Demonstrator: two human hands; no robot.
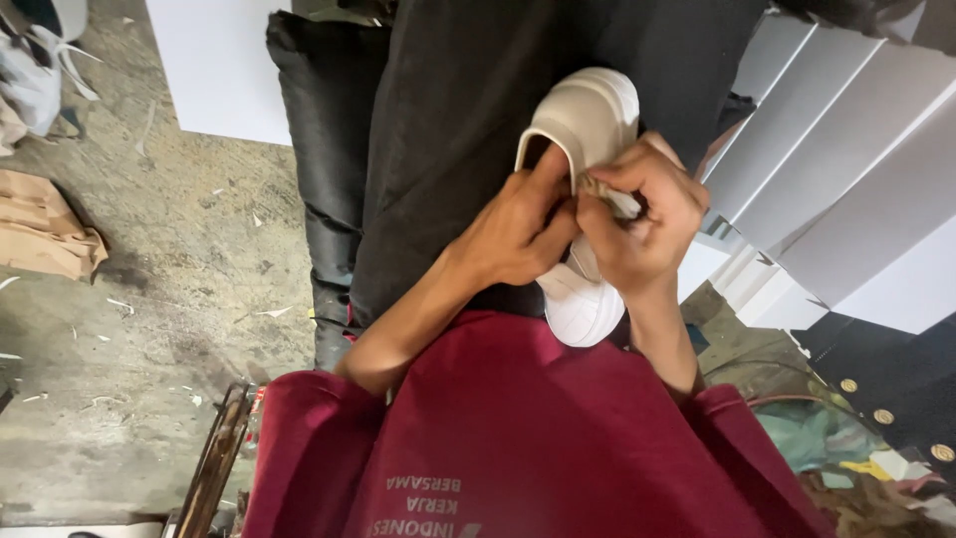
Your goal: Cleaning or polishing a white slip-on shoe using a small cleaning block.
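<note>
Head view. One white shoe point(588, 179), lying on the lap over black trousers point(448, 130), its rounded toe toward the top of the frame and its heel end toward the person's body. Both hands met at the shoe's opening.

Left hand point(518, 234): laid against the left side of the opening, fingers bent, thumb and fingertips pressed together on the rim of the shoe beside the other hand. Whether it also pinched the paper could not be told.

Right hand point(642, 224): curled tight, fingers folded in, pinching a small wad of crumpled pale paper point(602, 189) at the mouth of the shoe. The two hands touched each other at the fingertips.

Surroundings: dark red shirt point(538, 438) filling the lower middle of the frame. Grey concrete floor point(159, 299) at left, littered with small scraps. Crumpled brown paper point(45, 229) on the floor at far left, well apart from the shoe. Row of flat white boxes point(846, 149) stacked on edge at right, just beside the trousers.
</note>
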